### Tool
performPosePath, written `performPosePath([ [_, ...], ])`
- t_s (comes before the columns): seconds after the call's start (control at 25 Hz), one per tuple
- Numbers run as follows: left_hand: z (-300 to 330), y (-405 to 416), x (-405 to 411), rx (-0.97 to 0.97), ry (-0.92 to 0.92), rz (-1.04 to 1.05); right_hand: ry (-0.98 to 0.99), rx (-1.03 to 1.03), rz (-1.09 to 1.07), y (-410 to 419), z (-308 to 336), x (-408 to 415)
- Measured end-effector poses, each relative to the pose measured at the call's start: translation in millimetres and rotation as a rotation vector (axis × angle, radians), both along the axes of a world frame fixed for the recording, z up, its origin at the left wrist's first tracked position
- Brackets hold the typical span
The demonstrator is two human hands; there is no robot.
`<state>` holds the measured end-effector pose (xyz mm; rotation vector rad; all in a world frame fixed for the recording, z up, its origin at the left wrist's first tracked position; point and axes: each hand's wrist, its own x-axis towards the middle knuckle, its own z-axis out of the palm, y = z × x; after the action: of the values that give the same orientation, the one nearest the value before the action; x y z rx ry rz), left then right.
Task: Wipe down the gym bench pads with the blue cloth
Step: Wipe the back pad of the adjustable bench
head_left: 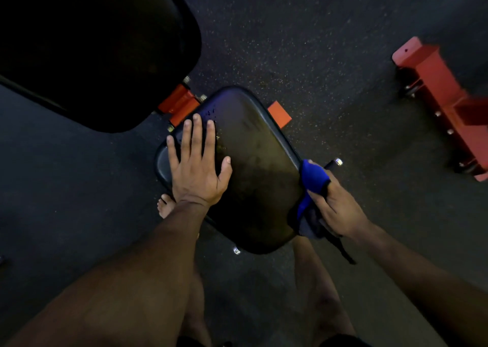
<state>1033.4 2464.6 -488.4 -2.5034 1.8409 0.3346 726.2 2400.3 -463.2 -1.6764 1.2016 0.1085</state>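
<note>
blue cloth (313, 179) in right hand (336, 204) (pad-edge)

- The seat pad (253, 167) is black, glossy and rounded at its corners, lying flat at a slant across the middle of the view, with small droplets near its upper left corner.
- The back pad (92, 48) is a larger black pad at the upper left, very dark, apart from the seat pad.
- The blue cloth (311, 180) is bunched against the seat pad's right edge, its lower part hanging down in shadow.
</note>
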Motion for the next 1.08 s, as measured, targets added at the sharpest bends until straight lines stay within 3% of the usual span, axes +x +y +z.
performPosePath([
  [0.16, 0, 0, 0, -0.002, -0.002, -0.007, 0.03, -0.098, 0.048, -50, -9, 65],
  [0.4, 1, 0, 0, -0.01, -0.003, -0.007, -0.091, -0.143, 0.164, -146, -28, 182],
  [0.52, 0, 0, 0, -0.004, -0.002, -0.005, -0.082, -0.12, 0.154, -133, -31, 153],
  [0.68, 0, 1, 0, -0.013, 0.01, 0.0, 0.005, -0.006, 0.023, -39, 5, 41],
  [0.8, -2, 1, 0, -0.027, 0.012, -0.003, 0.015, 0.108, -0.016, -2, 18, 5],
  [0.96, -3, 1, -1, -0.02, 0.007, -0.005, 0.077, -0.019, 0.029, -51, -3, 58],
  [1.08, -4, 2, -1, -0.026, 0.001, -0.01, -0.015, -0.082, 0.105, -113, -18, 134],
])
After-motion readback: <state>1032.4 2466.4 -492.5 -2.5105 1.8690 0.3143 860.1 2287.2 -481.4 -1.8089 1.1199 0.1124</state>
